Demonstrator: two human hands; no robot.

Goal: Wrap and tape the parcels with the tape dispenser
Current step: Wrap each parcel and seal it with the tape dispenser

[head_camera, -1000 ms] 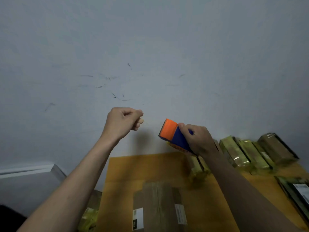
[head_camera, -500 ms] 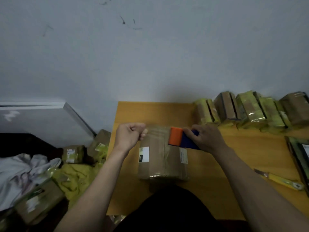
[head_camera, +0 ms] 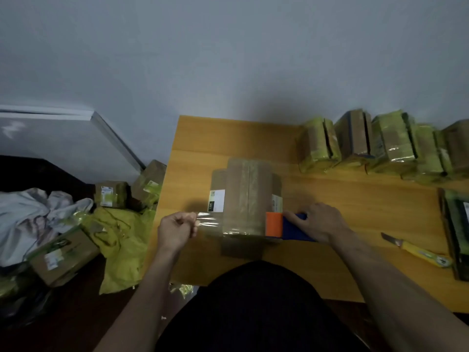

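Brown cardboard parcel (head_camera: 247, 196) is lying flat on the smooth orange-wood table (head_camera: 355, 207), glossy clear film already over its top, white labels on both side flaps. Left hand (head_camera: 176, 231) is pinching the free end of a shiny clear tape strip (head_camera: 206, 222), fingers curled tight on it, left of the parcel. Right hand (head_camera: 318, 222) is gripping the blocky dispenser (head_camera: 284, 228), orange front, blue body, at the parcel's near-right edge; tape is stretching between the two hands across the near side. Yellow-handled knife (head_camera: 418, 252) is lying right. Wrapped yellow-green bundles (head_camera: 380, 146) are lining the far right. Since half a second ago, the left hand has moved further left and nearer, drawing the strip longer; the dispenser has moved nearer.
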